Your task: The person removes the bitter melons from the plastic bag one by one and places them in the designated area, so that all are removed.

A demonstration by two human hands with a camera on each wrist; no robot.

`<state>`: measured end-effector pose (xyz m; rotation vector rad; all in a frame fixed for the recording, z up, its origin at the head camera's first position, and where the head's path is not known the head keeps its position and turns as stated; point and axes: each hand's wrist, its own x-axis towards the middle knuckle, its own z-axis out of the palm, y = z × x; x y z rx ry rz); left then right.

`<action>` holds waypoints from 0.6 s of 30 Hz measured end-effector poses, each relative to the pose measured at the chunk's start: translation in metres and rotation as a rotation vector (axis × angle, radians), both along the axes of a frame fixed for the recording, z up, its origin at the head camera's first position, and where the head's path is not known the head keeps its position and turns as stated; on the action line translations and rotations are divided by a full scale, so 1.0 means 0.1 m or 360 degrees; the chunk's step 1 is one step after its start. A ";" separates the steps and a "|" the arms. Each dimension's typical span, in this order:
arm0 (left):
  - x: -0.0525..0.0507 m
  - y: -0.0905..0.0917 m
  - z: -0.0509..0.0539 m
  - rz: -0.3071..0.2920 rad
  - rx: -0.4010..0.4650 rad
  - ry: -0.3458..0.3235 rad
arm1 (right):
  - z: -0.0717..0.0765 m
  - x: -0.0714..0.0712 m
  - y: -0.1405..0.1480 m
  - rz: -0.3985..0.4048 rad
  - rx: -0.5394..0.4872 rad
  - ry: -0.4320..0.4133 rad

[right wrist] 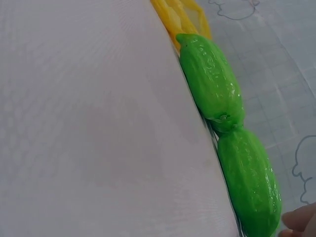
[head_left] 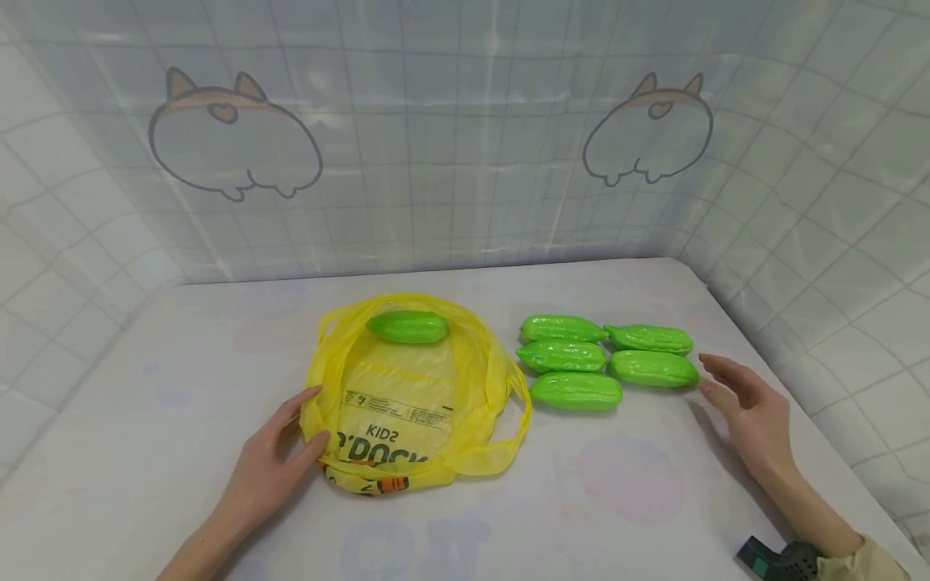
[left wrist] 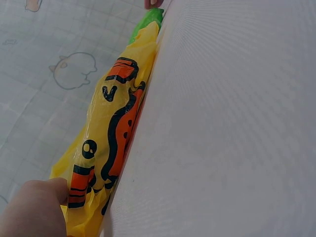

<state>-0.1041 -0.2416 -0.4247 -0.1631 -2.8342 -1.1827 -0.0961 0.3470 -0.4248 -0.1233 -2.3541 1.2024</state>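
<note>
A yellow plastic bag [head_left: 479,460] lies spread on the table with its mouth wide, lettering showing inside. One glossy green bitter melon [head_left: 408,327] rests at the far side of its opening. My left hand [head_left: 272,452] holds the bag's left edge between thumb and fingers; in the left wrist view the thumb [left wrist: 39,207] lies against the printed plastic. My right hand [head_left: 756,415] is beside the right end of a ridged bitter melon [head_left: 654,369], thumb and fingers apart around nothing. Whether the fingertips touch that melon I cannot tell.
Several more bitter melons [head_left: 576,391] lie in two close columns right of the bag. A bag handle loop [head_left: 519,420] reaches toward them. Behind the table [head_left: 436,549] hangs a gridded sheet [head_left: 450,161] with cartoon animal outlines, and similar sheets stand at both sides.
</note>
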 end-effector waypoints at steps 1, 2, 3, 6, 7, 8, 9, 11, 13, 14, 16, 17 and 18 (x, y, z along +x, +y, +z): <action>0.00 0.00 0.00 -0.0003 0.0001 0.0001 | 0.02 0.00 -0.01 -0.0023 -0.0032 0.0021; 0.00 0.00 0.00 -0.0005 0.0003 0.0002 | 0.04 0.00 -0.02 -0.0044 -0.0080 0.0045; -0.01 0.01 -0.01 -0.0007 0.0003 0.0004 | 0.05 0.00 -0.03 -0.0065 -0.0139 0.0071; -0.01 0.00 -0.01 -0.0007 0.0009 0.0001 | 0.11 -0.03 -0.10 -0.0128 -0.0247 0.0144; -0.01 0.00 -0.01 -0.0009 0.0012 0.0002 | 0.13 -0.03 -0.13 -0.0137 -0.0263 0.0164; -0.01 0.00 -0.01 -0.0009 0.0011 0.0001 | 0.14 -0.03 -0.17 -0.0132 -0.0284 0.0189; -0.01 0.00 -0.01 -0.0009 0.0009 0.0001 | 0.16 -0.03 -0.21 -0.0123 -0.0279 0.0210; -0.01 0.00 -0.01 -0.0009 0.0008 0.0000 | 0.19 -0.03 -0.31 -0.0069 -0.0284 0.0264; -0.01 0.00 -0.01 -0.0009 0.0003 0.0006 | 0.22 -0.04 -0.42 0.0030 -0.0340 0.0325; -0.01 0.00 0.00 -0.0009 -0.0001 0.0008 | 0.23 -0.05 -0.48 0.0077 -0.0364 0.0347; 0.00 0.00 0.00 -0.0009 -0.0004 0.0009 | 0.25 -0.08 -0.58 0.0175 -0.0388 0.0381; 0.00 0.00 0.00 -0.0008 -0.0004 0.0005 | 0.26 -0.09 -0.63 0.0218 -0.0389 0.0386; 0.00 0.00 0.00 -0.0008 -0.0003 -0.0002 | 0.27 -0.11 -0.68 0.0264 -0.0380 0.0387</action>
